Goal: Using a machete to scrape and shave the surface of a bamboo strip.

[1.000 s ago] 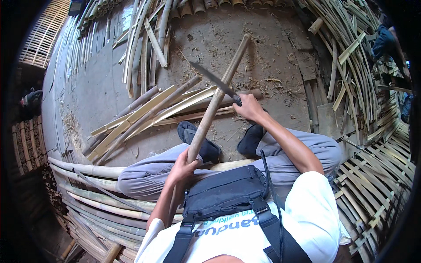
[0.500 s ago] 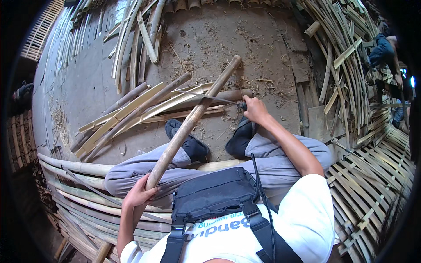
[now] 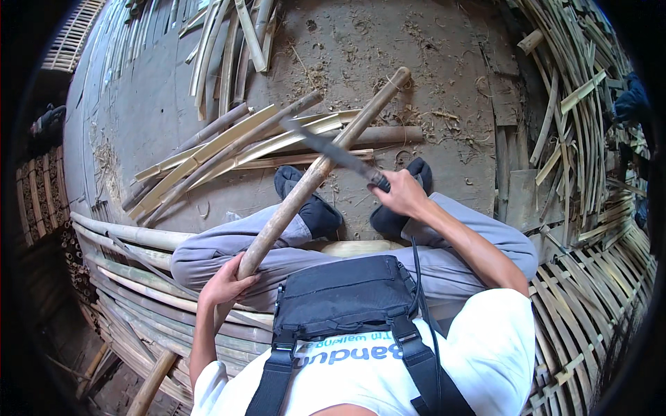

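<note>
My left hand point(image 3: 229, 281) is wrapped round the near end of a long bamboo pole point(image 3: 288, 211), which slants up and away to the right between my legs. My right hand point(image 3: 404, 194) grips the dark handle of a long-bladed knife point(image 3: 340, 154). Its blade points up and left and crosses over the middle of the pole; whether it touches the bamboo I cannot tell. Beyond my feet lies a pile of split bamboo strips point(image 3: 208, 163), with a whole bamboo piece point(image 3: 388, 135) behind the pole.
Bamboo poles point(image 3: 139, 236) run across beneath my legs. More strips point(image 3: 239, 55) lie at the far left, and a tall heap of bamboo point(image 3: 576, 90) stands at the right, above a woven bamboo lattice point(image 3: 583, 305). Shavings point(image 3: 423, 55) litter the floor.
The knife has turned so its flat blade shows, and my right hand has come nearer to me. My left hand keeps its hold on the pole. The whole view has shifted slightly.
</note>
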The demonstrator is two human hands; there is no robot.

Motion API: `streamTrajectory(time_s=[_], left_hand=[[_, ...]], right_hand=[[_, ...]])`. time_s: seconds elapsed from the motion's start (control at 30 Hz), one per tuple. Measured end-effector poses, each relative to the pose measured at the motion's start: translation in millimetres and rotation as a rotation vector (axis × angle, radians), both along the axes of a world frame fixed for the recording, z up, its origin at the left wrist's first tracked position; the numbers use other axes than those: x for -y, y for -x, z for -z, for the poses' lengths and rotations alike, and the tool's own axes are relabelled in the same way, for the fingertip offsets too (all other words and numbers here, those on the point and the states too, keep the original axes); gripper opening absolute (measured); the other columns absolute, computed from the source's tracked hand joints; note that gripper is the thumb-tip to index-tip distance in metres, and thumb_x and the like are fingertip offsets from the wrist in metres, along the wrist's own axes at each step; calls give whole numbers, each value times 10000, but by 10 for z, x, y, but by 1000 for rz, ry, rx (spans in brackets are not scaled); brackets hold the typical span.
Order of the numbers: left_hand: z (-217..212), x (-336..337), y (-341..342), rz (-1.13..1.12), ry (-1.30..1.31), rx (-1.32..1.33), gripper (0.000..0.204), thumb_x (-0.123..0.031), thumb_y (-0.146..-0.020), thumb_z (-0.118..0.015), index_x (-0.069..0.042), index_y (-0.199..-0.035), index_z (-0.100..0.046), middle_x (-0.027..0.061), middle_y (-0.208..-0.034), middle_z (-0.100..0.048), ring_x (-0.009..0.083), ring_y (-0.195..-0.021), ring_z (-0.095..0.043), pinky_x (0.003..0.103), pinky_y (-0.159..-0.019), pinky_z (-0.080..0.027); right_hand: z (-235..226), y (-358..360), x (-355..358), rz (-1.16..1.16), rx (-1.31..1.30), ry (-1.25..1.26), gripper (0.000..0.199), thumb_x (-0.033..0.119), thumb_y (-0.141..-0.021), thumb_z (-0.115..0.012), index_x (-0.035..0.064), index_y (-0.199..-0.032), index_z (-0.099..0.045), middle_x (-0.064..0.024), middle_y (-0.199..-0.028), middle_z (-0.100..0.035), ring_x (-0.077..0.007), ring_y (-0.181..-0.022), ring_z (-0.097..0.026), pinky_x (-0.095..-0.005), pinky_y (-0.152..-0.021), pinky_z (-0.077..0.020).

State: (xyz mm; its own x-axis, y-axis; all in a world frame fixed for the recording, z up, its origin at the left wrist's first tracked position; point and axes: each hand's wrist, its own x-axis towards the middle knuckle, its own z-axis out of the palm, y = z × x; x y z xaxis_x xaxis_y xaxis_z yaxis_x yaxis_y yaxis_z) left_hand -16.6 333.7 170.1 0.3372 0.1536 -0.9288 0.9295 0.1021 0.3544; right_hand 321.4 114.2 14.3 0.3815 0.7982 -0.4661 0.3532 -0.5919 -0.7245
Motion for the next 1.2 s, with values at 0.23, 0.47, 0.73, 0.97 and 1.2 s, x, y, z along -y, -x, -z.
streamTrajectory(time_s=[0.23, 0.47, 0.73, 0.97, 1.2], left_hand=[[105, 37, 90, 36, -75, 7, 431, -157, -883, -675, -57, -1250, -473, 11, -738, -534, 70, -515, -485, 251, -437, -414], [-3, 232, 136, 240, -460, 48, 440, -37, -770, -651, -13, -1180, -494, 189, -753, -607, 341, -619, -576, 390, -611, -466], [28, 235, 64, 390, -536, 112, 400, -42, -751, -663, -7, -1117, -505, 252, -846, -622, 463, -826, -579, 447, -717, -460], [16, 188, -38, 257, -441, 118, 410, -97, -760, -682, 16, -1122, -527, 259, -847, -621, 432, -817, -604, 421, -742, -470], [-20, 186, -135, 238, -403, 101, 359, -78, -774, -663, 15, -1093, -527, 207, -799, -618, 314, -725, -589, 362, -716, -472]], right_hand=[[359, -777, 77, 249, 152, 193, 261, 174, -729, -618, -86, -707, -636, -321, -712, -627, -387, -710, -683, -465, -634, -538], [365, -875, 127, -19, 248, 257, 254, 197, -709, -620, -39, -785, -674, -276, -758, -658, -406, -772, -675, -481, -736, -534], [860, -1569, 366, 148, 213, 266, 311, 216, -727, -598, -85, -776, -657, -338, -832, -636, -433, -847, -663, -471, -768, -517], [842, -1690, 322, 139, 205, 272, 319, 211, -717, -619, -80, -839, -662, -324, -872, -645, -443, -883, -651, -460, -790, -521], [708, -1601, 255, 189, 213, 279, 326, 208, -719, -621, -84, -855, -666, -312, -871, -653, -436, -868, -657, -477, -790, -529]])
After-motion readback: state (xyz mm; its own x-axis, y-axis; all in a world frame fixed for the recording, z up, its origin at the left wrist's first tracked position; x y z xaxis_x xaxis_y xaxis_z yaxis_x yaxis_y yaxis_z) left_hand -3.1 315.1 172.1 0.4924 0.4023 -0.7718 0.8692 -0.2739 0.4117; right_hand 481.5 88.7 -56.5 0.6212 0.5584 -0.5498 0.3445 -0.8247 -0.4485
